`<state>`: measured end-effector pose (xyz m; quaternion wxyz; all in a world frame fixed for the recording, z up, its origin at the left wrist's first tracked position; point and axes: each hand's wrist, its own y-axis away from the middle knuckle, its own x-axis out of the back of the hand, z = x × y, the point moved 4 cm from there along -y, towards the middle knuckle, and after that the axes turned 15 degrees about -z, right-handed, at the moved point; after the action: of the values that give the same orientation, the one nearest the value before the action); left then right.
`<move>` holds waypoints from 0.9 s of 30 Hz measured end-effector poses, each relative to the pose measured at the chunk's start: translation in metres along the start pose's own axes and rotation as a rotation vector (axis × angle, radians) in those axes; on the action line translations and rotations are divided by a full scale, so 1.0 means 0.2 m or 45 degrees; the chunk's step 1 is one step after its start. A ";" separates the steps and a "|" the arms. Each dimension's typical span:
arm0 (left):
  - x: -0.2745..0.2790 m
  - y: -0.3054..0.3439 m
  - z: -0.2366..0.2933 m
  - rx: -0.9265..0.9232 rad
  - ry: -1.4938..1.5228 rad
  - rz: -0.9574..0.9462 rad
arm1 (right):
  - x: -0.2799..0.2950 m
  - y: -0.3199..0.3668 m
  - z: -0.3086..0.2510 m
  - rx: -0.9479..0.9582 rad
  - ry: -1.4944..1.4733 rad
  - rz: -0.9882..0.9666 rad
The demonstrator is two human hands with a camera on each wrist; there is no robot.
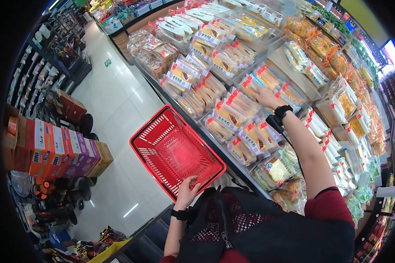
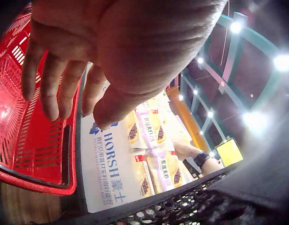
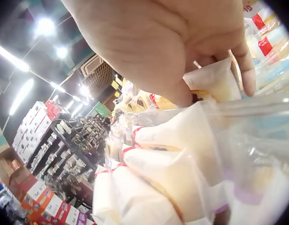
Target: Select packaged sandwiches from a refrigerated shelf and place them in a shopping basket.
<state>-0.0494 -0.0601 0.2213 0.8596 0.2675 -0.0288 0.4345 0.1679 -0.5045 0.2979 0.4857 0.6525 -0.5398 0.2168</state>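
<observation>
My right hand [image 1: 265, 97] reaches into a divided bin of bagged bread at the display. In the right wrist view, its thumb and fingers close around the top of a clear-wrapped bread packet [image 3: 218, 84]. Other bread packets [image 3: 168, 136] stand upright in front of that hand. At the near rim of a red plastic basket [image 1: 180, 149], my left hand [image 1: 188, 191] lies with its fingers extended and loosely spread. The left wrist view shows those fingers [image 2: 50, 89] overlapping the basket's edge, with nothing between them and the thumb. The basket holds nothing.
Purple-labelled bread packets [image 1: 230, 116] fill the bins between basket and right hand. A dark shelf edge [image 1: 230, 162] runs beside the basket. Stacked cartons [image 1: 59, 149] stand on the tiled floor [image 1: 118, 114] at the left.
</observation>
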 end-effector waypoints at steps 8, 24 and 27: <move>0.01 0.01 -0.07 -0.009 -0.123 -0.006 | 0.05 0.07 -0.11 0.257 0.215 -0.010; 0.02 0.04 -0.68 0.215 -0.558 -0.220 | -0.15 1.15 -0.46 0.261 -0.142 0.189; -0.01 0.03 -0.72 0.234 -0.600 -0.316 | -0.37 1.31 -0.39 0.147 -0.234 0.245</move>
<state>-0.0814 0.0115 0.0997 0.8480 0.4394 -0.1553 0.2524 -0.0775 -0.3871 0.3773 0.3729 0.6415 -0.6288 0.2325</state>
